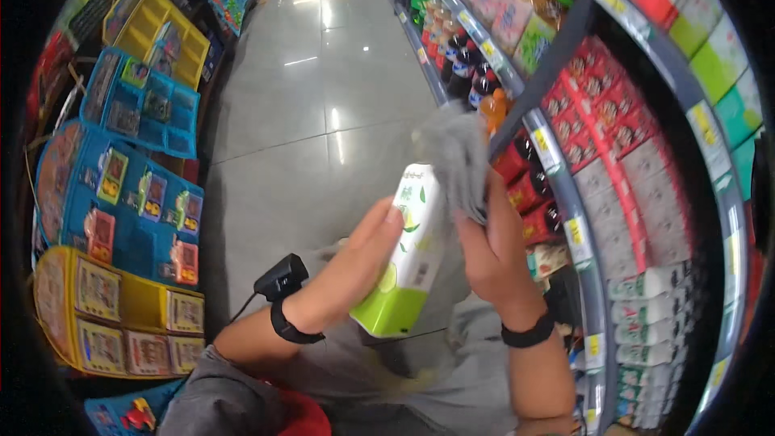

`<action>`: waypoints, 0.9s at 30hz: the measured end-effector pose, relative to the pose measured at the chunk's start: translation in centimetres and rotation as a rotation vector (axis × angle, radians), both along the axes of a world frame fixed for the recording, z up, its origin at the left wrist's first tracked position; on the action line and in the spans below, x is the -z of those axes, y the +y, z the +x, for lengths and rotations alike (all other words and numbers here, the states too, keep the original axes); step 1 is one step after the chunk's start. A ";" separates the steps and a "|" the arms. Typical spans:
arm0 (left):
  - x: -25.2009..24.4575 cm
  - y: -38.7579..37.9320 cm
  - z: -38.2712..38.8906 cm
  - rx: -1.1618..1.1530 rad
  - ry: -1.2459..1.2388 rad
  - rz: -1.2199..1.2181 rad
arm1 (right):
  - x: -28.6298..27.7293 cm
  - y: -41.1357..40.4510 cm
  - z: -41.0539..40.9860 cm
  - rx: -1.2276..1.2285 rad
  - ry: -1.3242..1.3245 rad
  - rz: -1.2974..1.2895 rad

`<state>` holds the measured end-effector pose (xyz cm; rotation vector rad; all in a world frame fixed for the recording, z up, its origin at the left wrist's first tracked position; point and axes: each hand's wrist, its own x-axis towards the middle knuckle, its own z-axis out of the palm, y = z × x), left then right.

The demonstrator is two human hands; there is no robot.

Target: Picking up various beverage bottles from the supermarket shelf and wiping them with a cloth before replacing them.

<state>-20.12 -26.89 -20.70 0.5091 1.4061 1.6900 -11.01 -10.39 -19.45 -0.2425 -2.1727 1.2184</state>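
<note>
My left hand [378, 233] grips a tall white-and-green drink carton [418, 236] by its side, thumb across the printed face. Leaves and a cut lime are pictured on the carton, which also bears writing. It is tilted, its green base towards me. In my right hand [493, 251] is a grey cloth [457, 157], blurred and bunched up at the carton's upper right side. The cloth hides the carton's top right part; whether it touches the carton cannot be made out for certain.
Shelves [560, 188] with price tags curve along my right, holding soda bottles [466, 66], red multipacks [605, 97] and wrapped packs [642, 315]. Toy display trays [139, 212] line the left. A glossy tiled floor [284, 97] runs between. A small black device [281, 278] is by my left wrist.
</note>
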 end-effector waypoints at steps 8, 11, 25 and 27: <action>2.3 -2.3 -1.5 -0.177 -0.493 0.188 | -0.6 -4.4 0.0 -0.531 0.038 0.170; 0.3 -1.2 -3.0 -0.137 -0.588 0.076 | -0.3 -6.2 1.5 -0.606 0.025 0.231; 0.4 -0.5 1.5 0.203 -0.818 0.104 | 1.1 -2.3 2.7 0.056 -0.028 -0.288; 2.7 -0.6 1.3 0.239 -0.888 0.220 | 0.7 -2.3 3.1 -0.071 -0.041 -0.471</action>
